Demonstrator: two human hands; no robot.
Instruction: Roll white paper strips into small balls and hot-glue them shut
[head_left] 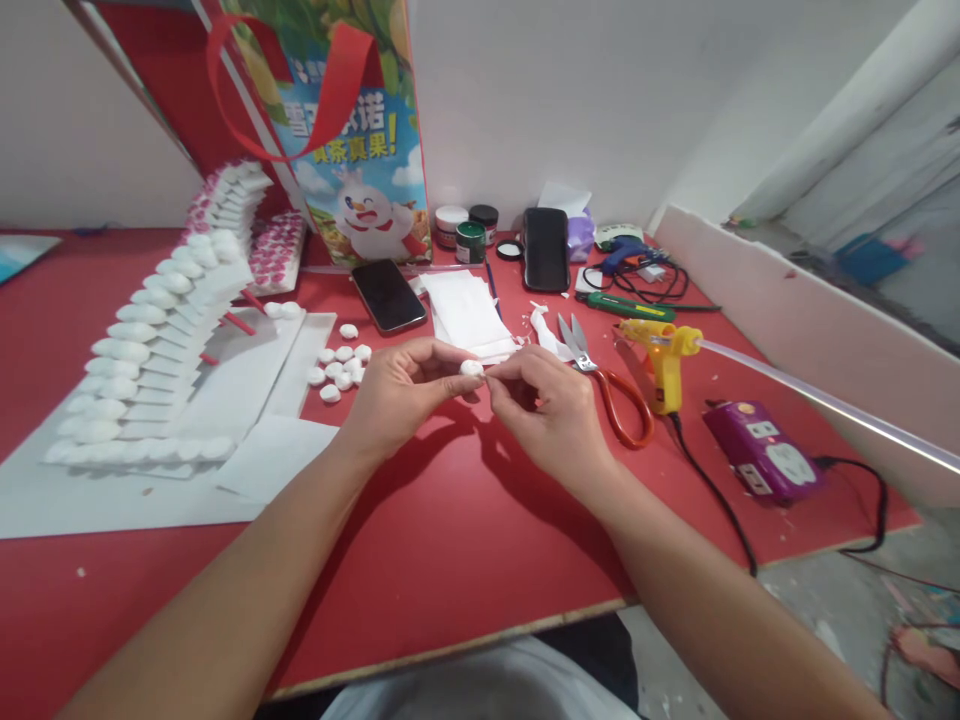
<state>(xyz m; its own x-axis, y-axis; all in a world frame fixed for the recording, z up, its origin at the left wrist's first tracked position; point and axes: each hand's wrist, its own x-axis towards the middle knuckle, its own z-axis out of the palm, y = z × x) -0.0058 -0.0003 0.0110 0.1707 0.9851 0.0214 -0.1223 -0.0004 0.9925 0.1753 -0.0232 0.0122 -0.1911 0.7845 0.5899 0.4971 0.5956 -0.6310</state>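
Above the red table's middle, my left hand [401,390] pinches a small white rounded piece [471,368] between thumb and forefinger. My right hand [551,400] meets it from the other side, its thumb and fingertips closed at the piece's right edge. Just left of my left hand lies a loose group of similar white pieces [343,353]. Behind both hands is a stack of white paper sheets [465,310]. Scissors with orange handles [626,408] lie open beside my right hand, near a crumpled white scrap [549,335].
At left stands a curved, stepped row of white padded pieces [124,350] on white board. A phone [388,295], paint jars [471,242] and a black case [546,250] lie behind. To the right are a yellow glue gun [664,360], a green-handled tool [630,306] and a purple power strip [761,450].
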